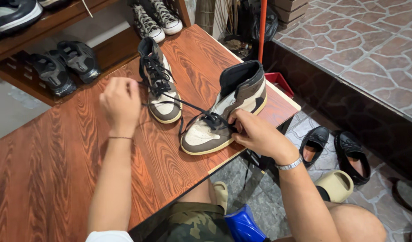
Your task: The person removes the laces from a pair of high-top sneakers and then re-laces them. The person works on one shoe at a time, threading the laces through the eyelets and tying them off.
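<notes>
Evidently lacing: on the wooden table (58,166), the brown-and-cream high-top sneaker (224,116) lies beside its mate (159,85). Right hand (255,132) pinches its eyelets; left hand (121,103), closed, pulls the black lace (183,104) taut. Next needs careful threading.

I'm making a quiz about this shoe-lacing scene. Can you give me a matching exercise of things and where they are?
Things:
1. left hand
2. right hand
3. black slip-on shoes
4. black sneakers

Places:
A. on the lower wooden shelf
B. on the stone floor
C. raised, pulling a black lace
D. at the near high-top sneaker

Pairs: 1-C, 2-D, 3-B, 4-A
</notes>
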